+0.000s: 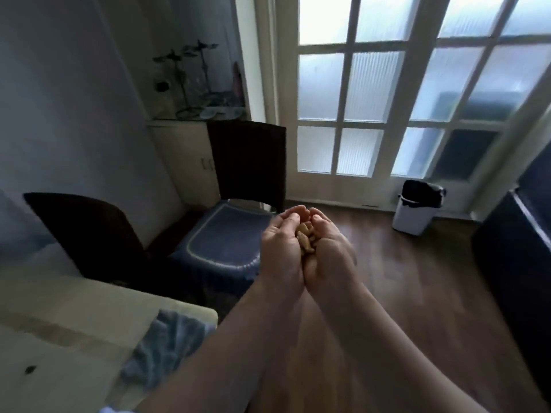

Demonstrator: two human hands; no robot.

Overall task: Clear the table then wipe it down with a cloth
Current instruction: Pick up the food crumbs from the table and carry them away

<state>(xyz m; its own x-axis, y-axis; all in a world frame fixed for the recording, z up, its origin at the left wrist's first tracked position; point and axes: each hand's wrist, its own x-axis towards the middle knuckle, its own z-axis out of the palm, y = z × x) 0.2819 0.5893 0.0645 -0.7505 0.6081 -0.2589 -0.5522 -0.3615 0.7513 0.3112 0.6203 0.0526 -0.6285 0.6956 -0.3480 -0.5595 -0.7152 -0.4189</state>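
bench (89, 308): bottom left, pale, small dark speck on it; corner near forearms
cloth (167, 341): blue, crumpled at bench edge, untouched
chairs (232, 234): just beyond bench
hands: left hand (281, 248) and right hand (325, 251) cupped together, holding tan scraps (305, 236), over floor
step: clearing, likely carrying scraps off
bin (417, 207): right, by door; open floor between
next: tip scraps in without spilling
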